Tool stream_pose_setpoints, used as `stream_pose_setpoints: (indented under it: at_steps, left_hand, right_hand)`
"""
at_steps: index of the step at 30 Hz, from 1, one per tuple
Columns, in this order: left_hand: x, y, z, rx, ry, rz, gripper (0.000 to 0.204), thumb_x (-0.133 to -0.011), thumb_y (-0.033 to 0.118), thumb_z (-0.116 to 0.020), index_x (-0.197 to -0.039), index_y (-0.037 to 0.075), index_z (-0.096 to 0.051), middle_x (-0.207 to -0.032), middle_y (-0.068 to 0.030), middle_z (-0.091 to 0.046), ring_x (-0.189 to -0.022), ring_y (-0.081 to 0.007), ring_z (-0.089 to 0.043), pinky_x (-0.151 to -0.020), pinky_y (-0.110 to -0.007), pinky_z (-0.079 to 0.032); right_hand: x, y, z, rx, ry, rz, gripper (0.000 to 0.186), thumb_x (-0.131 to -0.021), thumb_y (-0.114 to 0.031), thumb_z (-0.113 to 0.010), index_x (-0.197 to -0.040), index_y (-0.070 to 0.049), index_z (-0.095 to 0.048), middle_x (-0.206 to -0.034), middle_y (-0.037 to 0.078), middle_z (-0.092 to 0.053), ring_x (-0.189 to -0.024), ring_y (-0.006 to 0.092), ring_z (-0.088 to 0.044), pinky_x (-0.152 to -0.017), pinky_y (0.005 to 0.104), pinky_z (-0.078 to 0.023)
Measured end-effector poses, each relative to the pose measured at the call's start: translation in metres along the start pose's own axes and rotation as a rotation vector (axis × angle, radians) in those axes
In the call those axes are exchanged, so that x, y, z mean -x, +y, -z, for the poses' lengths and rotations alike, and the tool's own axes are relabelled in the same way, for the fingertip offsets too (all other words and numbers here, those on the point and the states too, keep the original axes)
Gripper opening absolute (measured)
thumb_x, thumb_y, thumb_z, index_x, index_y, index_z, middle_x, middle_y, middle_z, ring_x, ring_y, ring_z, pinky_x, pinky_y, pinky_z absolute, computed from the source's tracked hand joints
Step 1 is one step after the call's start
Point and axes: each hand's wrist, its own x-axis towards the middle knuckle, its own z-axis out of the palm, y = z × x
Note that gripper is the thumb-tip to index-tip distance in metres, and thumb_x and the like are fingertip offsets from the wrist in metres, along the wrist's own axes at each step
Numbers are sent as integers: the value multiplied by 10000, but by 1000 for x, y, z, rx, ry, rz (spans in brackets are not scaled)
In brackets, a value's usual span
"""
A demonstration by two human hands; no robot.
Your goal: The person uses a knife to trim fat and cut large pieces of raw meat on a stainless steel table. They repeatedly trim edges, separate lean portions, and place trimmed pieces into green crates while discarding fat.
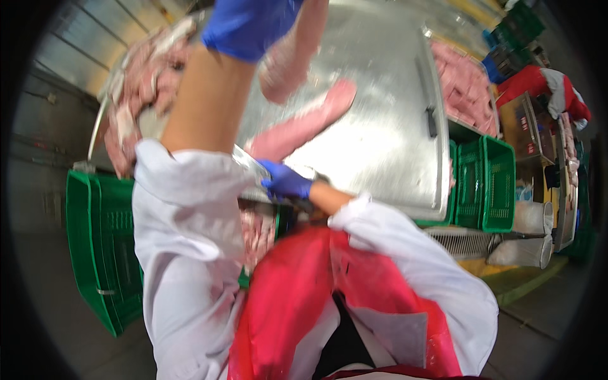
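Raised at the top, my left hand (253, 26) in a blue glove is closed on a long pink piece of meat (294, 54), blurred by motion; its fingertips are hidden. A second long piece of meat (307, 130) lies slantwise on the metal table (373, 152). By the table's near edge, my blue-gloved right hand (288, 180) is wrapped round a knife. The knife's shiny blade (249, 161) points away to the left, close to the near end of the lying piece; the handle is mostly covered by the fingers.
Pale meat pieces (149, 82) are heaped at the table's left. More fill a tray (465, 88) at the right. Green crates (101, 240) (497, 183) stand at both sides, and below the near edge lies trimmed meat (258, 231). Another person's red and white clothing (538, 85) shows far right.
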Motion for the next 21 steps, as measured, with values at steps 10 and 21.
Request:
stream_pose_setpoints:
  at_steps: [10,21]
  left_hand:
    - [2,-149,-76,-53,251,156,135,-959,179,-678,-909,95,-585,-814,15,-579,-688,-76,-516,-634,-250,-432]
    - [269,-382,-152,-1349,-179,570,656,-772,386,-776,-1289,54,-546,-1265,-199,-554,-1197,-386,-516,-1032,-508,-405]
  right_hand:
    - [247,107,257,-216,910,128,737,-940,8,-616,-1557,-201,-272,-887,106,-656,-565,165,-623,-497,331,-564]
    - [396,114,226,435,1069,-143,459,-1072,-227,-477,-1529,-188,-489,-721,71,-569,-583,171,-561,-582,339,-494]
